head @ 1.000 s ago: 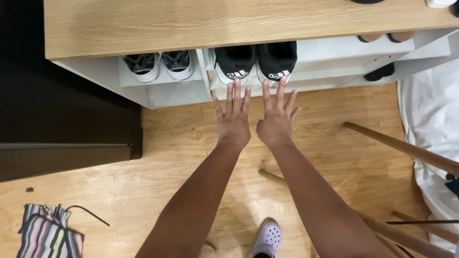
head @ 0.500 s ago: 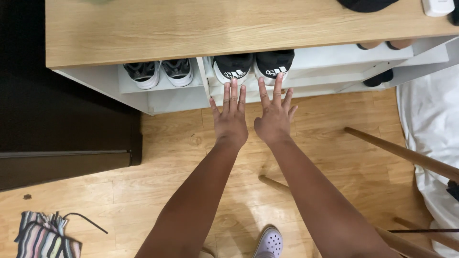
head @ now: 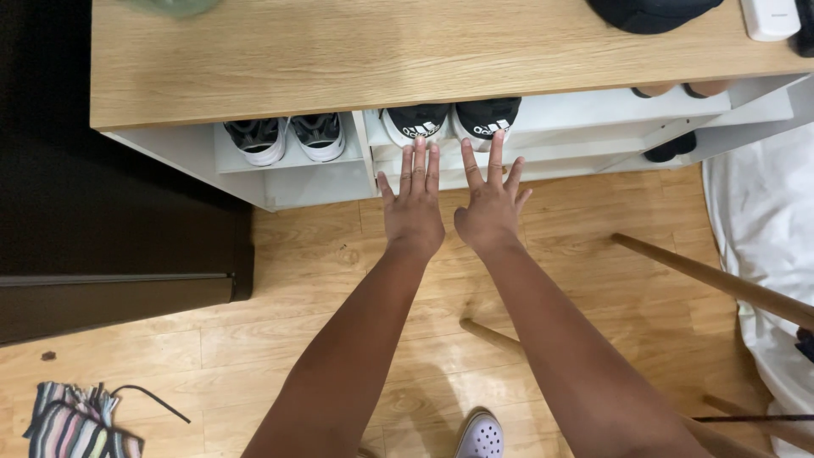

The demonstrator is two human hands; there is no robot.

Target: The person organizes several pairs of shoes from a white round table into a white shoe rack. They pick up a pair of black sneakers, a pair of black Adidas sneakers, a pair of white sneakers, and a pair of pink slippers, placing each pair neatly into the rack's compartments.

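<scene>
Both hands are stretched out flat toward the low shoe shelf [head: 288, 182], and neither has taken hold of anything yet. The left hand [head: 413, 208] and the right hand [head: 489, 212] sit side by side, palms down, with all fingers released and spread. The fingertips lie just short of the pair of black sneakers [head: 449, 120] in the middle compartment, near them but apparently not touching. That pair sits toes outward on the top white shelf, under the wooden top [head: 381, 59], right of the upright divider. Judged from this, the reach is nearly complete, while the grasp and any lifting are not yet done.

Counted, the shelf shows two black sneakers in the middle compartment and two grey sneakers [head: 287, 136] in the compartment to the left. Farther right, one dark shoe [head: 670, 148] shows on a lower tier and two tan toes [head: 682, 87] peek out from under the top. On the wooden top's far edge lie one dark cap-like thing [head: 653, 13] and one white object [head: 770, 17], both cut off. On the wooden floor [head: 322, 280] are one striped cloth [head: 72, 424] at near left, one pale clog [head: 479, 434] on the person's foot, and one white sheet [head: 763, 246] at right.
</scene>
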